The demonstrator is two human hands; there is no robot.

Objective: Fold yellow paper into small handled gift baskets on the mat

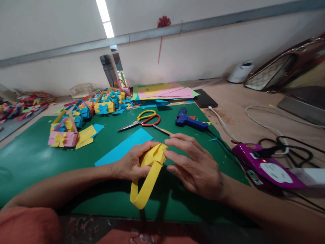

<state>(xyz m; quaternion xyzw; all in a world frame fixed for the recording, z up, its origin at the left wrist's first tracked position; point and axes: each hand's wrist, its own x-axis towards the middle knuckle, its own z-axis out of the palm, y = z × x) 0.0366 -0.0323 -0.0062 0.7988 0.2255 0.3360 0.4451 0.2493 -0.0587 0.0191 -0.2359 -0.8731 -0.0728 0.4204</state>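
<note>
A small yellow paper basket (153, 155) is tilted in my left hand (130, 162), its loop handle hanging down towards me. The left fingers and thumb are closed around its body. My right hand (196, 164) is at the basket's right end, fingers stretched out and apart; the fingertips are at its edge, and I cannot tell how firmly they touch. Under and beyond my left hand lies a blue paper strip (124, 146). Scissors (146, 119) with one yellow and one red handle lie past the basket, beside a thin tool (162, 129) whose end my right hand partly hides.
A blue glue gun (190, 121) lies right on the green mat (122, 196), its cord running to a purple power strip (266, 166). Finished paper baskets (63, 137) stand at left. Coloured sheets (165, 91) and a phone (205, 99) lie at the back.
</note>
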